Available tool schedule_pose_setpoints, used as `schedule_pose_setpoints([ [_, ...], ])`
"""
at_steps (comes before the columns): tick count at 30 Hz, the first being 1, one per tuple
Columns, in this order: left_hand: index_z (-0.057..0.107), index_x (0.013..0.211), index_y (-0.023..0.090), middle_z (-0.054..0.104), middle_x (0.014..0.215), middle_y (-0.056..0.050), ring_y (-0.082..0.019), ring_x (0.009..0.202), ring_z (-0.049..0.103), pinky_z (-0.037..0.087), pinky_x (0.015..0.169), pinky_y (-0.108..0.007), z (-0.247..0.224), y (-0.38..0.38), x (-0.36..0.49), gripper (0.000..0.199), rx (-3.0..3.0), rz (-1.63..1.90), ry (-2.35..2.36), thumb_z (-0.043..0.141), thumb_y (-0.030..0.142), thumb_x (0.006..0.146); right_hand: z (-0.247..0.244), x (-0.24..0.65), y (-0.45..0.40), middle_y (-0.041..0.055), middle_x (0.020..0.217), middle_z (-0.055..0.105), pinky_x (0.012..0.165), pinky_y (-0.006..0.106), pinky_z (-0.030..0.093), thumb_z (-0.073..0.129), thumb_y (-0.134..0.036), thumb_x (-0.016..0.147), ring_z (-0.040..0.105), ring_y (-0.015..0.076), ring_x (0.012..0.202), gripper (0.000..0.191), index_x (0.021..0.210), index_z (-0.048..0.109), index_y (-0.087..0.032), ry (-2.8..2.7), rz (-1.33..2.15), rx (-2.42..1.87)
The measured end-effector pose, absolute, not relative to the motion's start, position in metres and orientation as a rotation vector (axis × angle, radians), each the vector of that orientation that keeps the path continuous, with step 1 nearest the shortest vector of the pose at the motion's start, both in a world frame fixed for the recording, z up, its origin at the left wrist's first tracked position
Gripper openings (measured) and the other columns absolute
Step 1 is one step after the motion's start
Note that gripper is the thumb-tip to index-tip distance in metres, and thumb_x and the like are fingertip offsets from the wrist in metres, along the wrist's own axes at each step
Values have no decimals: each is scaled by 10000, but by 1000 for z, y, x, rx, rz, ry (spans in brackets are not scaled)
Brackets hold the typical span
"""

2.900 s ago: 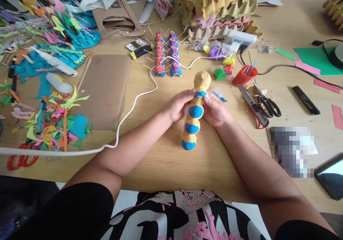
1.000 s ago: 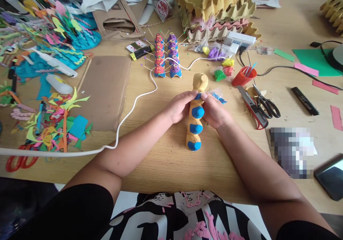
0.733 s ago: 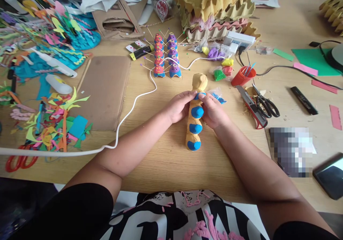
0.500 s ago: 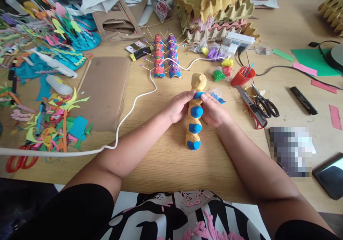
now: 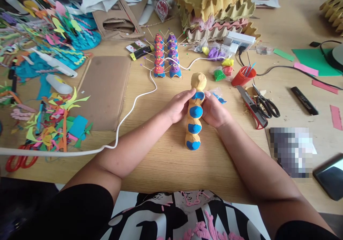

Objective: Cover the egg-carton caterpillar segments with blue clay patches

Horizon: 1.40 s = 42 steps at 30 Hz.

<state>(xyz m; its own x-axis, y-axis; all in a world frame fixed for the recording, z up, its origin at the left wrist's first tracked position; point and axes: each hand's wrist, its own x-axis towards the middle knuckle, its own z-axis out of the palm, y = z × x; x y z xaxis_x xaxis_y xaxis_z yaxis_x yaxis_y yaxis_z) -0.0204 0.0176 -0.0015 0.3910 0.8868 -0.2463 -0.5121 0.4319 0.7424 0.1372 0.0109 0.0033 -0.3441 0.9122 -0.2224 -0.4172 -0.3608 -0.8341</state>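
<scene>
A yellow egg-carton strip [image 5: 194,120] with several bumps lies lengthwise in front of me, blue clay patches on all its bumps but the far one. My left hand [image 5: 179,106] grips its left side, thumb at the upper blue patch. On the right side my right hand [image 5: 215,109] holds the strip, its thumb beside the same patch. The fingers under the strip are hidden. A small bag of blue clay [image 5: 219,98] lies just beyond my right hand. Two finished-looking strips, one red and blue [image 5: 159,56], one purple and blue [image 5: 173,56], stand farther back.
A white cable [image 5: 134,102] crosses the table on the left, near cardboard [image 5: 103,93] and foam scraps [image 5: 53,125]. To the right are a red cup [image 5: 243,76], a cutter [image 5: 253,108] and black scissors [image 5: 265,104]. Egg trays [image 5: 214,8] are stacked behind.
My right thumb has lifted off the upper blue patch and moved slightly right, showing more of the patch. My left hand keeps its hold on the strip.
</scene>
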Motion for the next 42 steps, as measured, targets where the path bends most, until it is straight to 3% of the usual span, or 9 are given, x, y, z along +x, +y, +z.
schedule_pose_setpoints([
  [7, 793, 900, 223, 831, 882, -10, -189, 877, 813, 593, 824, -301, -4, 19, -19, 233, 640, 986, 697, 919, 418, 914, -3, 136, 12, -4, 826, 787, 929, 438, 711, 1015, -579, 725, 813, 296, 1097, 510, 843, 609, -294, -799, 1799, -944],
  [19, 778, 889, 197, 809, 826, -13, -186, 801, 783, 582, 773, -304, -6, 19, -19, 181, 549, 977, 688, 883, 343, 911, 8, 135, 9, 67, 920, 858, 896, 466, 725, 973, -604, 735, 820, 358, 1117, 451, 937, 753, -267, -825, 1852, -948],
  [22, 777, 905, 200, 811, 833, -4, -172, 793, 781, 584, 765, -292, -7, 20, -21, 224, 552, 970, 663, 919, 372, 888, 6, 136, 10, 61, 908, 856, 869, 439, 722, 1005, -604, 715, 823, 347, 1101, 464, 899, 733, -276, -840, 1856, -921],
  [26, 776, 924, 212, 825, 866, -19, -199, 841, 810, 612, 802, -324, -6, 21, -23, 404, 568, 934, 666, 912, 591, 896, 4, 138, 10, 43, 879, 842, 861, 419, 711, 1026, -665, 691, 828, 319, 1062, 529, 899, 726, -282, -851, 1859, -885],
  [29, 782, 933, 214, 826, 885, -37, -230, 903, 823, 623, 829, -342, -5, 20, -23, 512, 608, 918, 675, 880, 714, 881, 4, 138, 11, 48, 876, 841, 905, 445, 710, 947, -777, 739, 828, 326, 1090, 559, 908, 733, -289, -849, 1897, -873],
  [32, 781, 947, 202, 821, 890, -42, -222, 898, 812, 612, 819, -324, -1, 19, -21, 544, 620, 928, 682, 880, 732, 872, 4, 137, 12, 38, 892, 848, 928, 439, 706, 917, -769, 791, 830, 310, 1105, 534, 901, 723, -283, -826, 1892, -894],
  [37, 760, 894, 173, 764, 809, 4, -141, 744, 735, 578, 731, -268, 4, 17, -17, 418, 596, 976, 711, 960, 537, 854, 2, 134, 13, 27, 854, 829, 862, 413, 710, 997, -670, 751, 829, 292, 1039, 518, 834, 675, -273, -817, 1846, -922],
  [42, 767, 884, 159, 774, 808, -12, -138, 736, 731, 571, 734, -273, 2, 18, -15, 254, 548, 979, 777, 878, 387, 888, -3, 134, 12, -1, 804, 791, 835, 395, 718, 1083, -596, 644, 824, 275, 991, 567, 786, 636, -278, -803, 1816, -919],
])
